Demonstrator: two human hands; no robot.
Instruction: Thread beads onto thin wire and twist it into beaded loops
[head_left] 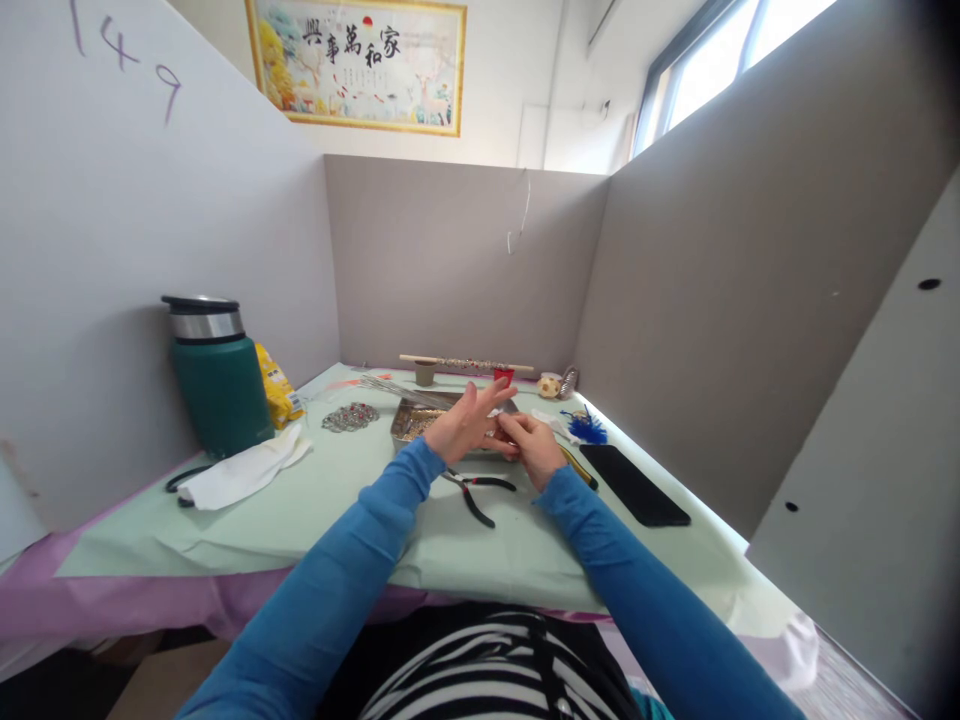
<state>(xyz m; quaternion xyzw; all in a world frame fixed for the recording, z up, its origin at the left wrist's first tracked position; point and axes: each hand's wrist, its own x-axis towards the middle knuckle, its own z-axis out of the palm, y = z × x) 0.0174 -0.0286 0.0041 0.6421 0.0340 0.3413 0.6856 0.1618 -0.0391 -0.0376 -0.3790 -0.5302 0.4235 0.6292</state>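
My left hand and my right hand meet over the near right corner of a small metal tray that holds tiny pale bits. The left hand's fingers are spread, with its thumb and forefinger pinching toward the right hand. My right hand is curled, fingertips touching the left; something very small may sit between them, too small to make out. A pair of black-handled pliers lies on the pale green cover just below both hands.
A green flask stands at left by a yellow packet, a white cloth and a beaded pile. A black phone and blue tassel lie right. A beaded rod runs along the back. Partition walls enclose the table.
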